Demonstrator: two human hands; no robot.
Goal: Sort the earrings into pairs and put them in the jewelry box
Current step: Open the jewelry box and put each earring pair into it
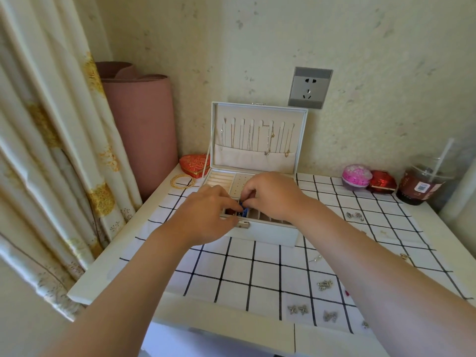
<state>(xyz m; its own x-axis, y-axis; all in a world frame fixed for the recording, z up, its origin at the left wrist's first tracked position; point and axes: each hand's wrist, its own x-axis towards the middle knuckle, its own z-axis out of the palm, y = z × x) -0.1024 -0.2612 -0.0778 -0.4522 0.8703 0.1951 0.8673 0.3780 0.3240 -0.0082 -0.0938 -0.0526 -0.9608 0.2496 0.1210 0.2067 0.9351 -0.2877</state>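
The white jewelry box (268, 231) stands open on the checked cloth, its lid upright with necklaces hanging inside. Both hands are over its front compartments. My left hand (206, 215) and my right hand (270, 194) meet at a small blue earring (243, 210), fingertips of both pinching it above a front slot. Loose silver earrings lie on the cloth to the right: a pair (354, 215) near the box, a cluster (324, 283), two butterfly-like pieces (298, 309) and another (330, 316) near the front edge.
A red heart-shaped box (194, 163) and gold bangles (182, 181) sit left of the box. A pink round case (356, 176), a red box (381, 182) and a drink cup with straw (419, 184) stand at the back right. A curtain and pink roll stand left.
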